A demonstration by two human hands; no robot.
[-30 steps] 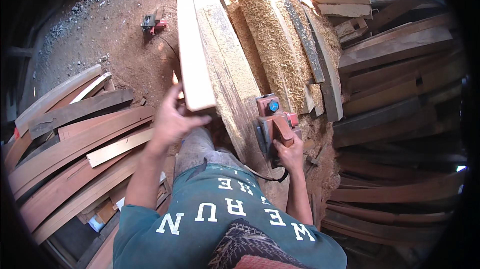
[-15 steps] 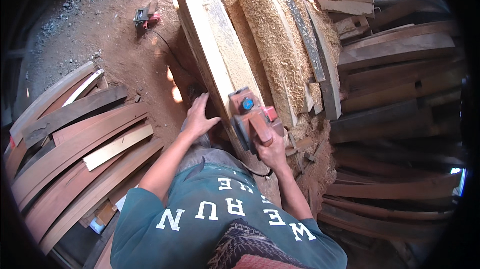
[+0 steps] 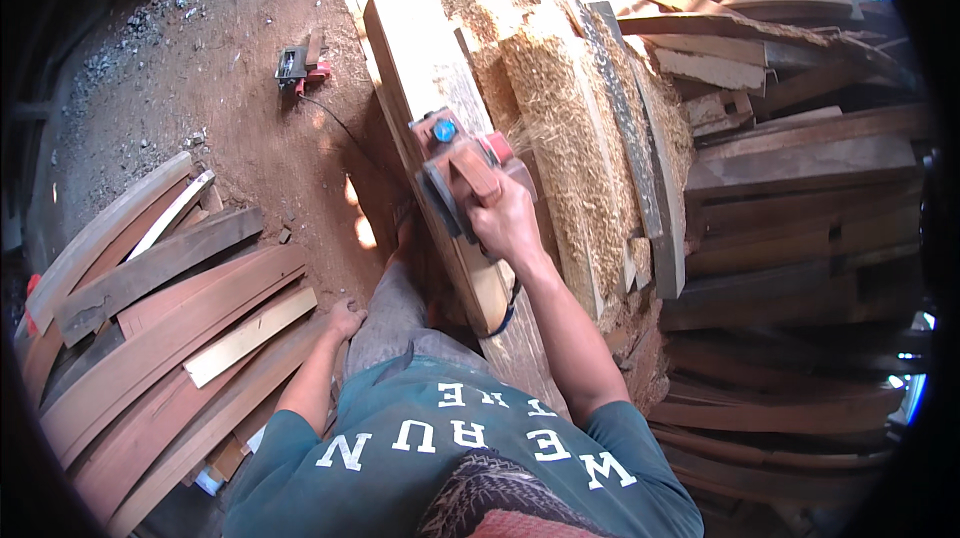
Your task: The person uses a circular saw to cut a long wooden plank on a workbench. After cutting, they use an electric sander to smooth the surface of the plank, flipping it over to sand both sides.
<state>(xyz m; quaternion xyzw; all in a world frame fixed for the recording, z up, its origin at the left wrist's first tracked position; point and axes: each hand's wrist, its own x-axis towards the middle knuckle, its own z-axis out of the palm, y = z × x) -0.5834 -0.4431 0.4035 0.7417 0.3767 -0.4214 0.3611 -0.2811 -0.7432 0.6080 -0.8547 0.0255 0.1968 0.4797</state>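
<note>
The right hand (image 3: 505, 221) is closing firmly around the handle of a red electric planer (image 3: 462, 170), which is sitting on the top edge of a long pale plank (image 3: 415, 58), so the tool is staying flat on the narrow wood. The left hand (image 3: 345, 319) is hanging loosely curled and empty beside the leg, near the curved boards (image 3: 180, 328) lying on the ground. Pale shavings (image 3: 560, 118) are piling just beside the plank.

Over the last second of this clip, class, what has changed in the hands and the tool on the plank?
The left hand let go of the pale plank and dropped beside the leg. The right hand pushed the red electric planer forward along the plank, away from the body, its fingers round the handle throughout. The plank, the heap of shavings and the stacked curved boards lie as before.
</note>
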